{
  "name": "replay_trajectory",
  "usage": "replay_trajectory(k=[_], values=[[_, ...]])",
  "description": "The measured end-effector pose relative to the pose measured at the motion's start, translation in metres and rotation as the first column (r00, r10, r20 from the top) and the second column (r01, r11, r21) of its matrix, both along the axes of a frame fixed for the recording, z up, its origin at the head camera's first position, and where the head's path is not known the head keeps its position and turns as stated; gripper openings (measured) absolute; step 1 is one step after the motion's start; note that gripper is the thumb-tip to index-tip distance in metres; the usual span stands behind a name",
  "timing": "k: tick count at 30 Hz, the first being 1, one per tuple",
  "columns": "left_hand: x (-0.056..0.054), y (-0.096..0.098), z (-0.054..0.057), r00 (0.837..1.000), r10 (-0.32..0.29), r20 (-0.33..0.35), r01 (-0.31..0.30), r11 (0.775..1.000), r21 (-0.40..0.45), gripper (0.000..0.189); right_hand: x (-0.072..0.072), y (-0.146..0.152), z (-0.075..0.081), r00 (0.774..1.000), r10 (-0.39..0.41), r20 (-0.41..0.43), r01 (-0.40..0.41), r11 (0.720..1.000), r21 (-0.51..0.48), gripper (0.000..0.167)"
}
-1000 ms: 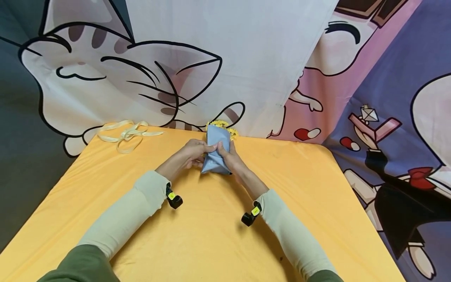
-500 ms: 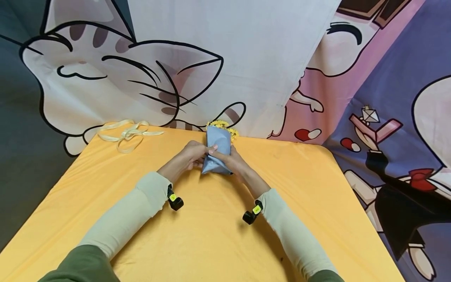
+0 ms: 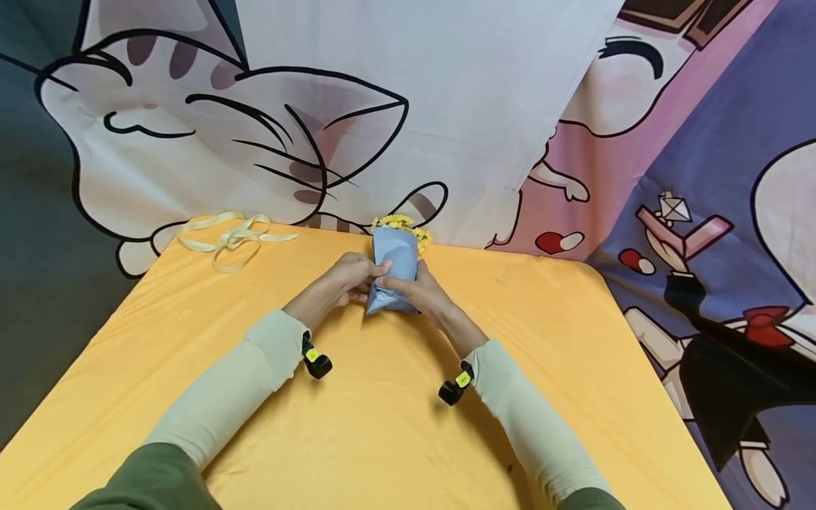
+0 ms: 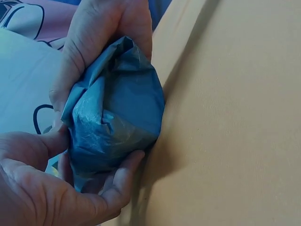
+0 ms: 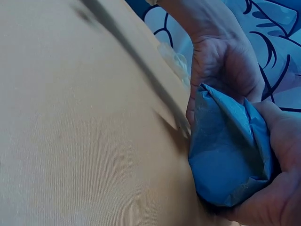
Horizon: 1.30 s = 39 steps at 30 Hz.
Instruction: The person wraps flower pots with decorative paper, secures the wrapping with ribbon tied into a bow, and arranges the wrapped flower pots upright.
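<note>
A blue paper-wrapped bouquet [image 3: 397, 253] stands out over the far middle of the table, with yellow flowers [image 3: 400, 222] showing past its top end. My left hand [image 3: 350, 276] grips its left side, thumb on the front and fingers behind. From the right, my right hand [image 3: 426, 290] holds it, the thumb lying across the front of the wrap. In the left wrist view the folded lower end of the blue wrap [image 4: 117, 103] faces the camera between both hands. The right wrist view shows the same creased end of the wrap [image 5: 225, 150], close over the yellow cloth.
A pale yellow ribbon [image 3: 239, 237] tied in a loose bow lies at the table's far left corner. Yellow cloth [image 3: 357, 425] covers the table. Behind its far edge hangs a printed curtain [image 3: 484, 106] with cartoon figures.
My right thumb has moved left and lower across the wrap, away from its earlier place near the left thumb. Both hands keep hold of the bouquet.
</note>
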State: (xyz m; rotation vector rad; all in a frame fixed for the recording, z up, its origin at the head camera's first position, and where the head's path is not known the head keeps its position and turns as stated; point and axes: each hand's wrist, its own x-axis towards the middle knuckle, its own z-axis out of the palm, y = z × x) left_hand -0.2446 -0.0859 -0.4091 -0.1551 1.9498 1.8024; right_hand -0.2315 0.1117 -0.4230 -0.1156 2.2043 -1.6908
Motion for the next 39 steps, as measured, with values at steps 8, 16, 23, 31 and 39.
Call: replay_trajectory(k=[8,16,23,31,39], values=[[-0.010,0.013,0.005,0.994,0.046,0.099,-0.041,0.998,-0.053,0.089,0.002,-0.004,0.003,1.000,-0.024,-0.012,0.024,0.999,0.022,0.105],[-0.022,0.035,0.004,0.997,0.059,-0.049,-0.072,0.935,-0.347,0.130,0.005,-0.006,0.003,0.999,-0.009,-0.040,0.009,1.000,-0.004,0.101],[-0.030,0.033,-0.003,0.998,0.038,-0.059,-0.058,0.917,-0.394,0.125,0.005,0.000,0.001,0.998,0.028,-0.052,-0.027,0.999,0.030,0.129],[-0.027,0.031,-0.001,0.997,-0.002,-0.073,-0.028,0.917,-0.399,0.117,0.007,-0.003,0.002,0.996,0.041,-0.080,-0.038,0.999,0.037,0.126],[-0.026,0.032,0.000,0.996,0.010,-0.090,-0.044,0.919,-0.393,0.106,0.013,-0.013,0.001,0.984,-0.112,-0.137,0.134,0.979,0.156,0.132]])
